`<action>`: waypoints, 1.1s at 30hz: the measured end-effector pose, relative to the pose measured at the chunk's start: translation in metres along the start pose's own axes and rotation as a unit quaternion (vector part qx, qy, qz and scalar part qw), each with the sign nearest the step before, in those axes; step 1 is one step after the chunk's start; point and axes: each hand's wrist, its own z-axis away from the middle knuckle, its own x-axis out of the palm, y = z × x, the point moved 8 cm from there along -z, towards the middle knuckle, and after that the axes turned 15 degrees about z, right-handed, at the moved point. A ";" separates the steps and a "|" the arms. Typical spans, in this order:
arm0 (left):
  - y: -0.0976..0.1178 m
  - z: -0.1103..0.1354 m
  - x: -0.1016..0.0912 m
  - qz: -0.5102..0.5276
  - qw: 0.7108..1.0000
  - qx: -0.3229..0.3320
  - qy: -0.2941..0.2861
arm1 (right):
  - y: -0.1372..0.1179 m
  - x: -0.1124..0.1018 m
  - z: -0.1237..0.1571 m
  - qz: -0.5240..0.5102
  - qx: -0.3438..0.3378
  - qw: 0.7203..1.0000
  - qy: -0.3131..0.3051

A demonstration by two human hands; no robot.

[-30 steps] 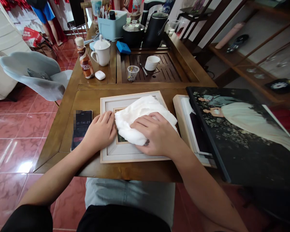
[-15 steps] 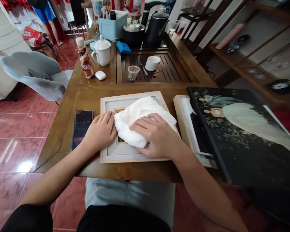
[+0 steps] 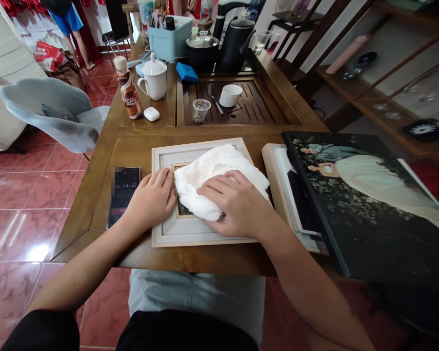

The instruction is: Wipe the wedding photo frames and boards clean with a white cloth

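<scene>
A pale wooden picture frame [image 3: 168, 234] lies flat on the wooden table [image 3: 131, 146] in front of me. A white fluffy cloth [image 3: 212, 170] covers most of its glass. My right hand [image 3: 237, 204] presses flat on the cloth's near edge, fingers stretched out over it. Resting on the frame's left border is my left hand [image 3: 151, 200], its fingers loosely curled and laid on the frame, holding it still.
A phone [image 3: 123, 194] showing a timer lies left of the frame. To the right lean a second frame [image 3: 283, 195] and a large dark photo canvas [image 3: 354, 195]. Behind stand a coffee bottle [image 3: 129, 90], white mug [image 3: 153, 78], tea tray [image 3: 227, 100] with cups, and kettles. A grey chair [image 3: 51, 112] stands left.
My right hand and the cloth shift slightly back and forth over the frame. The phone's timer has advanced by a second. The left hand has not moved.
</scene>
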 end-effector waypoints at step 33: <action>0.000 0.000 0.000 -0.013 1.000 -0.001 -0.008 | 0.003 0.001 0.000 0.046 0.025 0.999 -0.002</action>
